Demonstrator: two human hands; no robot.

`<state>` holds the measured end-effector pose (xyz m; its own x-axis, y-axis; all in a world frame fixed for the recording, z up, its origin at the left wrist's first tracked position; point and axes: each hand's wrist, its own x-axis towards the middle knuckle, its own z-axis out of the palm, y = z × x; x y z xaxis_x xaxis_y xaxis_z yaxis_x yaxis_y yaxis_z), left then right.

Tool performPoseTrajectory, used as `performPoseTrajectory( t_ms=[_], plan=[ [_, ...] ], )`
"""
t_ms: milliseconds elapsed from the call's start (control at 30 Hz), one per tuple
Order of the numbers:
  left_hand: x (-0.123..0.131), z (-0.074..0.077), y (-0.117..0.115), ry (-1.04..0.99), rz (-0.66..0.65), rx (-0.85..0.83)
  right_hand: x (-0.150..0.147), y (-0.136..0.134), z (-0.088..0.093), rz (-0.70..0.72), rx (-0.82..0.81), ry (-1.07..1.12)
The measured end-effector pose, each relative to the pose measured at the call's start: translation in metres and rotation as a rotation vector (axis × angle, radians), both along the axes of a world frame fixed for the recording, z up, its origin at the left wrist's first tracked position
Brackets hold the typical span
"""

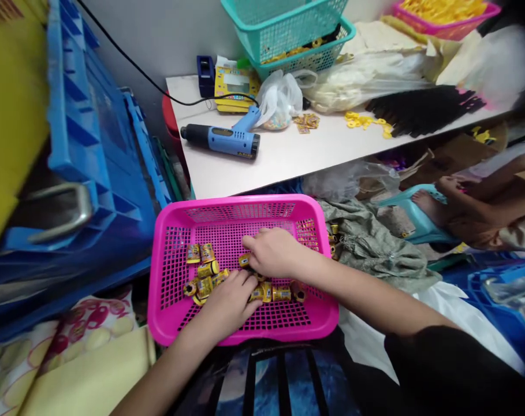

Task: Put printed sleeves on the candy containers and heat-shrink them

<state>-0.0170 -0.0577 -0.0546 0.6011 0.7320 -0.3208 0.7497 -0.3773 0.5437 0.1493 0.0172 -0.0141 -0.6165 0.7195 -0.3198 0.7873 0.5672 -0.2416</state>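
Note:
A pink plastic basket [327,294] with mesh walls sits in front of me. Across its bottom lie several small yellow printed cylinders [205,287], some upright and some on their sides. My left hand [230,303] rests palm down on the near cylinders, its thumb apart from its bent fingers; the fingertips are partly hidden among the pieces. Just above and to the right, my right hand [273,253] is closed at the fingertips around one yellow cylinder [244,260]. Part of that piece is covered by the fingers.
A blue heat gun [227,140] lies on the white table [283,156], near a plastic bag [277,101] and green baskets [288,34]. Blue crates [97,138] stand close on my left. At right, another person's arm [474,202] shows beside a grey-green sack [370,237].

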Motion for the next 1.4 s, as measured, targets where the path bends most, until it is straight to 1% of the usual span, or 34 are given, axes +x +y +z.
performPoseTrajectory(
  t_ms=[67,133,200,233,267,333,400,433,467,500,533,567,600,667,733,767,800,833,900,967,1033,1067,1100,1133,1167,1200,1233,1300,1333,1400],
  plan=[
    [-0.007,0.006,0.003,-0.077,0.014,-0.116,-0.011,0.003,-0.012,0.068,-0.076,-0.052],
    [-0.021,0.011,0.007,-0.173,0.08,-0.216,-0.016,0.007,-0.022,0.099,-0.126,-0.073],
    [-0.038,0.016,0.009,-0.27,0.187,-0.257,-0.012,0.012,-0.023,0.102,-0.136,-0.057],
    [-0.046,0.018,0.01,-0.316,0.264,-0.269,-0.007,0.014,-0.02,0.084,-0.153,-0.023],
    [-0.052,0.02,0.01,-0.361,0.347,-0.286,0.0,0.016,-0.014,0.041,-0.184,0.036],
    [-0.058,0.027,0.01,-0.454,0.498,-0.313,0.023,0.016,0.002,-0.102,-0.266,0.25],
    [-0.053,0.038,0.016,-0.542,0.572,-0.286,0.055,0.008,0.019,-0.291,-0.289,0.549],
    [-0.045,0.045,0.021,-0.577,0.572,-0.244,0.074,0.002,0.025,-0.389,-0.243,0.688],
    [-0.034,0.053,0.027,-0.603,0.545,-0.19,0.093,-0.005,0.03,-0.51,-0.153,0.801],
    [-0.02,0.061,0.035,-0.621,0.494,-0.131,0.113,-0.013,0.032,-0.642,-0.04,0.866],
    [-0.002,0.069,0.043,-0.629,0.418,-0.07,0.131,-0.021,0.032,-0.762,0.078,0.864],
    [0.018,0.076,0.051,-0.623,0.318,-0.011,0.149,-0.029,0.03,-0.854,0.162,0.795],
    [0.039,0.083,0.058,-0.6,0.201,0.045,0.164,-0.036,0.027,-0.914,0.193,0.673],
    [0.08,0.094,0.067,-0.459,-0.047,0.185,0.19,-0.048,0.019,-0.958,0.125,0.388],
    [0.106,0.099,0.069,-0.298,-0.228,0.294,0.208,-0.057,0.015,-0.98,0.04,0.213],
    [0.112,0.098,0.068,-0.25,-0.277,0.325,0.214,-0.061,0.015,-1.0,0.038,0.182],
    [0.111,0.095,0.068,-0.232,-0.295,0.337,0.217,-0.064,0.017,-1.02,0.06,0.176],
    [0.104,0.091,0.068,-0.235,-0.288,0.335,0.216,-0.066,0.02,-1.025,0.087,0.184],
    [0.077,0.08,0.068,-0.239,-0.202,0.312,0.206,-0.067,0.03,-0.976,0.116,0.231],
    [0.042,0.069,0.065,-0.179,-0.051,0.283,0.181,-0.061,0.04,-0.852,0.133,0.344],
    [0.012,0.058,0.054,-0.054,0.075,0.192,0.144,-0.052,0.043,-0.66,0.091,0.481],
    [0.001,0.053,0.045,0.025,0.108,0.113,0.122,-0.047,0.041,-0.531,0.026,0.522],
    [-0.006,0.047,0.034,0.109,0.122,0.038,0.1,-0.043,0.036,-0.377,-0.07,0.523],
    [-0.01,0.042,0.023,0.193,0.121,-0.013,0.078,-0.04,0.028,-0.211,-0.179,0.465],
    [-0.01,0.036,0.011,0.273,0.113,-0.032,0.058,-0.038,0.018,-0.086,-0.245,0.374],
    [-0.009,0.03,0.0,0.343,0.108,-0.02,0.04,-0.037,0.007,-0.016,-0.265,0.269],
    [-0.008,0.024,-0.01,0.393,0.1,0.006,0.027,-0.037,-0.004,0.022,-0.262,0.172],
    [-0.005,0.015,-0.023,0.424,0.09,0.025,0.012,-0.038,-0.021,0.047,-0.234,0.039],
    [-0.005,0.012,-0.027,0.407,0.089,0.007,0.01,-0.039,-0.027,0.058,-0.231,0.008],
    [-0.007,0.008,-0.03,0.332,0.1,-0.017,0.011,-0.038,-0.03,0.09,-0.247,-0.004]
  ],
)
